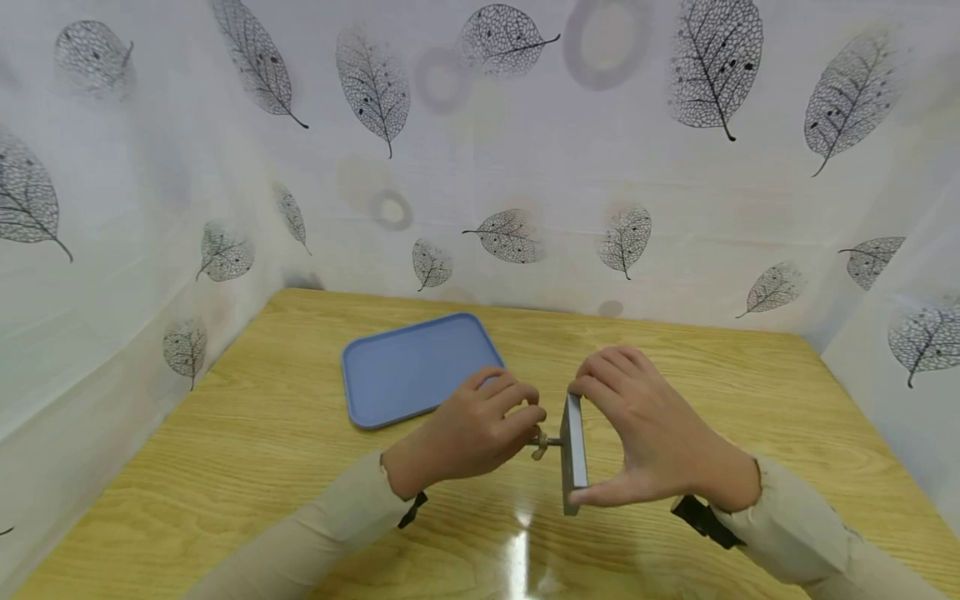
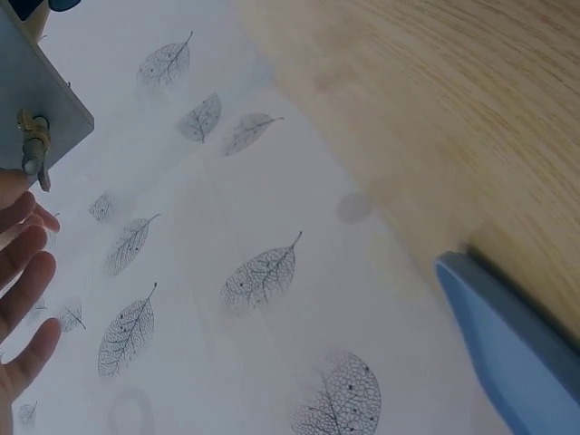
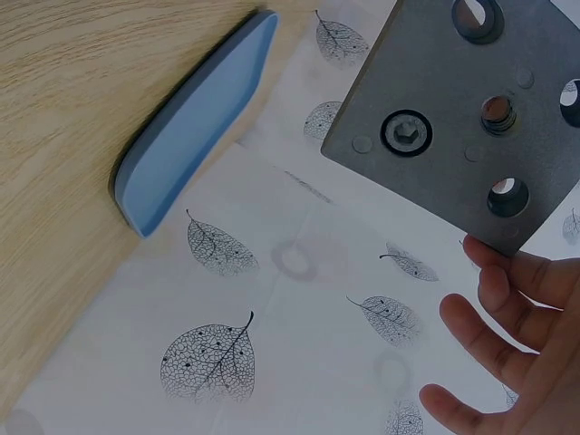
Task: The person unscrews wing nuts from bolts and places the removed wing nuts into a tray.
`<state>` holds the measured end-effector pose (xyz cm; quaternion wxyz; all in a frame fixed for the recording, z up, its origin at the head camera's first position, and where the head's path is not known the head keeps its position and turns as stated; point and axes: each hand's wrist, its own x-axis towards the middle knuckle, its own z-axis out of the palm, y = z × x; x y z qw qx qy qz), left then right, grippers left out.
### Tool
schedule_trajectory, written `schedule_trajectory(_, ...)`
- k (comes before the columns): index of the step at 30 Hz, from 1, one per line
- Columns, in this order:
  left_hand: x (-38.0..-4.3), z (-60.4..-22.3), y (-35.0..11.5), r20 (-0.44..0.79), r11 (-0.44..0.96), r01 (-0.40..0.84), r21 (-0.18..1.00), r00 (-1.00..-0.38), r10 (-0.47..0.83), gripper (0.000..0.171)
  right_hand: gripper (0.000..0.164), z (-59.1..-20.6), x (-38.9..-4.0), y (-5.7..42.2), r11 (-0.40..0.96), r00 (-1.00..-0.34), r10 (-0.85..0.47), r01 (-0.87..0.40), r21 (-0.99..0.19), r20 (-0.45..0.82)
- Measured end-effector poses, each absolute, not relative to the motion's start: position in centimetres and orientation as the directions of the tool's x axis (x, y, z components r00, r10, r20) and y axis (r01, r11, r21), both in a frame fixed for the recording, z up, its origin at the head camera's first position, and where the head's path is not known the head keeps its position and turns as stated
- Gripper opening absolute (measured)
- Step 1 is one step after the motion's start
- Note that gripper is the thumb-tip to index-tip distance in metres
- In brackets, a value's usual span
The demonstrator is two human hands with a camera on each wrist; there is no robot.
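Observation:
My right hand [image 1: 652, 429] grips a thick grey metal plate [image 1: 573, 454] upright by opposite edges, fingers over the top edge and thumb along the bottom. In the right wrist view, the plate [image 3: 444, 168] shows several round holes and a socket-head bolt [image 3: 406, 133]. From its left face sticks out a threaded rod with a brass-coloured wing nut [image 1: 539, 445] on it. My left hand [image 1: 480, 427] is beside the rod. Its fingers [image 2: 27, 281] are spread in the left wrist view, one fingertip right at the lower wing of the wing nut [image 2: 34, 149].
A blue rectangular tray [image 1: 363, 421] lies on the wood-grain table [image 1: 247, 467], behind and left of my hands. White curtains [image 1: 465, 175] printed with leaves enclose the back and both sides. Black straps [image 1: 705, 521] show at both wrists.

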<state>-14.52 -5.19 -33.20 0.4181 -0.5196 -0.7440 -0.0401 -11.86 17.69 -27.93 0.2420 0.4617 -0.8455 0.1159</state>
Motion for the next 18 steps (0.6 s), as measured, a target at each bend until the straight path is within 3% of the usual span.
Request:
schedule_trajectory(4, -14.42, -33.16, -5.32, 0.644, 0.409, 0.838, -0.363, -0.092, 0.759, 0.023, 0.081, -27.98, -11.88, 17.74, 0.547, -0.456, -0.724, -0.837, 0.028, 0.518)
schedule_trajectory(12, -14.1, -33.24, -5.48, 0.557, 0.411, 0.856, -0.313, -0.185, 0.81, 0.042, 0.081, -28.06, -11.88, 17.8, 0.549, -0.454, -0.724, -0.835, 0.035, 0.52)
schedule_trajectory(18, -14.06, -33.18, -5.43, 0.533, 0.426, 0.852, -0.305, -0.218, 0.817, 0.048, 0.081, -27.99, -11.86, 17.8, 0.551, -0.457, -0.724, -0.834, 0.035, 0.517)
